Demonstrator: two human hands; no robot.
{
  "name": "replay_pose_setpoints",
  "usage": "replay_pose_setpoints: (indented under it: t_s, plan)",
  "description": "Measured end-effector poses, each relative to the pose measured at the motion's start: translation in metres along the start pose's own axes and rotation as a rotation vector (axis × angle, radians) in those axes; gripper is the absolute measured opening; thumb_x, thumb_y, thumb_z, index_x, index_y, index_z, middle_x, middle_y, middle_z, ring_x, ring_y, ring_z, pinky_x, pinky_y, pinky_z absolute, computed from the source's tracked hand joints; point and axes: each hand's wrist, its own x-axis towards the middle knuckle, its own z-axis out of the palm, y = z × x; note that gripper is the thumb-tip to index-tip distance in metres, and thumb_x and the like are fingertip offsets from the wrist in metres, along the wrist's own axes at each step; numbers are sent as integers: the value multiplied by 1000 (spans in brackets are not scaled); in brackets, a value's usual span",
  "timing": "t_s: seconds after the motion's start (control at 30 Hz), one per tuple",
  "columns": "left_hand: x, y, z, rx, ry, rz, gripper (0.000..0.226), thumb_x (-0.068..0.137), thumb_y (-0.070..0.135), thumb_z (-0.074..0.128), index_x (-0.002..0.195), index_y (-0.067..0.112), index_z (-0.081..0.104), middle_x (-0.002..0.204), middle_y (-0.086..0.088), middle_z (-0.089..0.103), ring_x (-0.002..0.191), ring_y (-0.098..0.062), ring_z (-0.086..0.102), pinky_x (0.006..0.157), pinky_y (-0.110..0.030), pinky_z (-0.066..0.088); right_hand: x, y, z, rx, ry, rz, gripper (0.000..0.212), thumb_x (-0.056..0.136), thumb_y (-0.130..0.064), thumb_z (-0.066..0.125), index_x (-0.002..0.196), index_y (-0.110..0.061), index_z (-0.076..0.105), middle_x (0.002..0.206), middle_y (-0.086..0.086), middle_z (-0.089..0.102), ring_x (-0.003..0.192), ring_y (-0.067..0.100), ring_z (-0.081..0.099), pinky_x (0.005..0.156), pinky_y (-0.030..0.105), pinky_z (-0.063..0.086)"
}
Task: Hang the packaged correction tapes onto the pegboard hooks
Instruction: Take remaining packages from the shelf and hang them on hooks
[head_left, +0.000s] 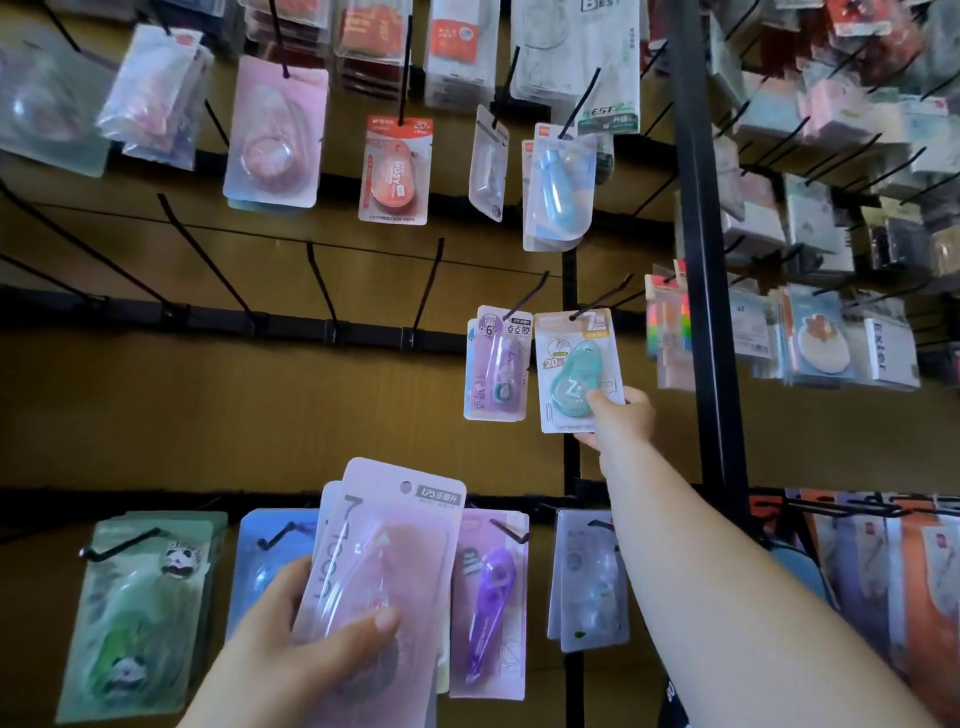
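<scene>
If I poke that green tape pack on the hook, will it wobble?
Probably: the green tape pack hangs from one hook by its hole, so it should swing. It seems stiff and light, since the right hand holds it flat by one corner.

The left hand (296, 639) and right hand (621, 421) are bare, as are both forearms (701, 561) to the frame's edge. The nails (387, 619) are short, plain and rounded.
</scene>
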Motion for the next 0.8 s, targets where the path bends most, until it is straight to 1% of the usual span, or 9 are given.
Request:
replay_pose_setpoints:
  t_s: [0.1,0.23,0.33,0.4,0.47,0.53,0.57,0.67,0.8]
  plan:
    - [-1,-5,-6,9,-4,12,73,21,48,68,90,26,63,77,13,74,72,-4,68,60,-23,45,9,10,7,-34,15,21,37,90,-9,54,126,-3,46,128,18,55,111,34,59,76,37,52]
    - [-4,-6,-12,-18,3,11,64,27,43,73,87,24,63,73,16,72,62,0,67,57,-21,44,2,17,11,-288,17,1,54,91,-11,49,140,-6,27,140,19,42,114,31,52,83,36,48]
    - [-7,-7,-14,-40,-11,8,58,32,38,75,86,22,62,72,13,73,61,-1,68,53,-16,46,-35,21,7,-426,47,-223,59,89,-8,49,143,-7,24,145,17,31,129,32,39,102,37,36]
    - [-10,-8,-15,-56,-3,2,60,32,41,75,88,23,62,76,11,74,66,-6,70,57,-19,49,-70,27,3,-455,-38,-379,56,89,-9,51,141,-10,29,146,11,30,136,25,31,109,33,27]
    - [-13,-8,-13,-94,4,-27,53,42,33,77,91,23,60,78,8,74,69,-10,71,59,-24,52,-107,36,0,-410,-264,-405,40,91,-15,51,130,-18,42,139,4,39,131,17,36,103,21,30]
    - [-15,-6,-11,-126,3,-46,46,50,28,73,93,22,60,77,8,74,67,-10,71,54,-22,53,-143,41,-1,-324,-498,-362,14,89,-16,55,97,-28,55,115,-3,55,111,10,50,85,1,35]
    - [-16,-5,-11,-137,6,-51,44,51,27,72,93,22,59,76,9,74,65,-10,71,51,-20,53,-158,41,-3,-309,-586,-353,13,86,-19,59,84,-31,55,104,-10,59,101,5,53,78,-2,36]
    - [-18,-2,-10,-164,24,-47,42,51,28,72,91,22,60,73,8,74,65,-10,71,52,-20,53,-185,46,-7,-350,-718,-316,10,71,-39,62,76,-33,56,93,-17,59,94,0,54,80,6,41]
    - [-22,1,-9,-142,21,-43,45,51,30,72,93,22,58,76,8,74,67,-10,71,54,-20,54,-191,46,-10,-259,-758,-65,13,84,-15,61,73,-20,56,80,1,61,74,10,55,65,10,43]
